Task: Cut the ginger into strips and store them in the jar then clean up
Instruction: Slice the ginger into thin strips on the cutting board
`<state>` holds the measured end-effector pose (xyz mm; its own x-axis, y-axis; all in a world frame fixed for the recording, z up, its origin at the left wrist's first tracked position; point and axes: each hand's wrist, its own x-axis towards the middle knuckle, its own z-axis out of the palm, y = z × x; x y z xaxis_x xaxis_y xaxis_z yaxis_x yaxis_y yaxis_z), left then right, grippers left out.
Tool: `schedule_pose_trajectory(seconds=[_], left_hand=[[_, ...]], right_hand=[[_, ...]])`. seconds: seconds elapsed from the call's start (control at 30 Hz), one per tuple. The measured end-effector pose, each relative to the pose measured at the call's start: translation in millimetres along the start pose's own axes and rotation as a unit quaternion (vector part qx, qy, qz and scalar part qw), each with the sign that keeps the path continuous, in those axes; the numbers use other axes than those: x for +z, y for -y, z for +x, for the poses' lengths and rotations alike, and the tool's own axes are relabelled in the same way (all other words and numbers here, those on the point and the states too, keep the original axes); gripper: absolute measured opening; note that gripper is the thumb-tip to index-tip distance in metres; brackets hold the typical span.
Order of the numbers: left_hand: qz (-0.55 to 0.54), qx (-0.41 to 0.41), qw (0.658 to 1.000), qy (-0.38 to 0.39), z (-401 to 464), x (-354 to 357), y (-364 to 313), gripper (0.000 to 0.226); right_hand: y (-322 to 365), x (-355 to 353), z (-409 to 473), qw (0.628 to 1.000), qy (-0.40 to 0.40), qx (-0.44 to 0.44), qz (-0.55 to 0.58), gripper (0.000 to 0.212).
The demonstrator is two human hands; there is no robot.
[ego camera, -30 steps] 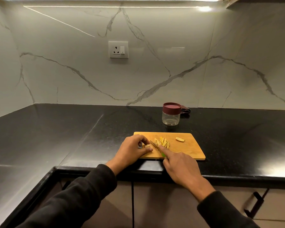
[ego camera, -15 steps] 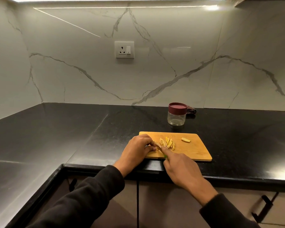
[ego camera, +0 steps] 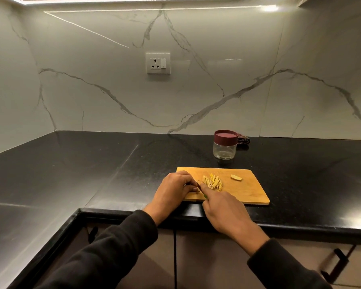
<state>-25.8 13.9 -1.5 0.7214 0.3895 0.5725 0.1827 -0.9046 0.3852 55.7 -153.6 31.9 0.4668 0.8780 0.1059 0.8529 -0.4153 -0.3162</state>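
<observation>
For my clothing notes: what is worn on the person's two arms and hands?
Both arms wear long, dark, nearly black sleeves of soft fabric, ending at the wrists. The left hand and the right hand are bare: no gloves, and no ring or watch is visible.

One head view: you look forward and down, countertop point(ego camera: 92, 163) mid-frame, wall above, hands lower centre, near.
</observation>
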Motion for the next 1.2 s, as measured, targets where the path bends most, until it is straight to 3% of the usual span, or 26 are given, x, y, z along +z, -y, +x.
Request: schedule_pose_trajectory(seconds=[1.2], left_hand=[[-0.004,-0.022,1.0,-0.006,0.8,0.6,-0.9,0.005]], right_hand=[[7.5,2.8,-11.1,0.999,0.021,0.026,0.002,0.058]])
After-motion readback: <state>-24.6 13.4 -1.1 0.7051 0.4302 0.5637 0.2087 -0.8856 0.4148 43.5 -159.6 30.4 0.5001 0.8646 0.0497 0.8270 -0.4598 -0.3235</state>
